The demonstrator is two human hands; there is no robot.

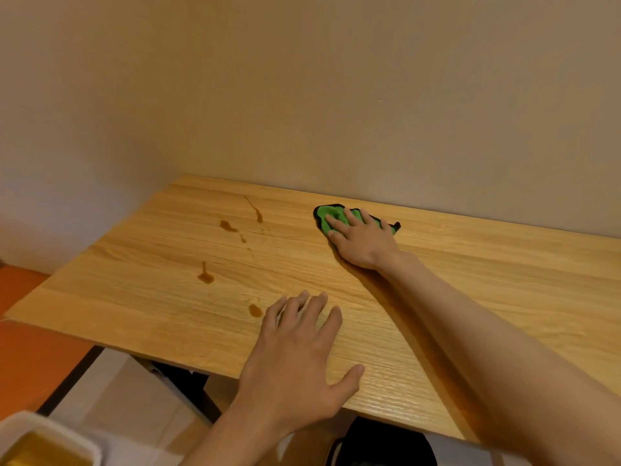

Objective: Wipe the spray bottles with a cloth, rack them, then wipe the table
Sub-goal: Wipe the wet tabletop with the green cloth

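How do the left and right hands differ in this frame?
The right hand presses a green cloth flat near the far edge of the table; the left hand lies on bare wood with nothing under it. The right hand is stretched far out; the left hand sits close to the front edge, beside a brown spill. Both are palm down with fingers straight.

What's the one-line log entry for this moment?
stage: wiping table | right hand: presses green cloth near wall | left hand: flat on table | brown spills: unwiped
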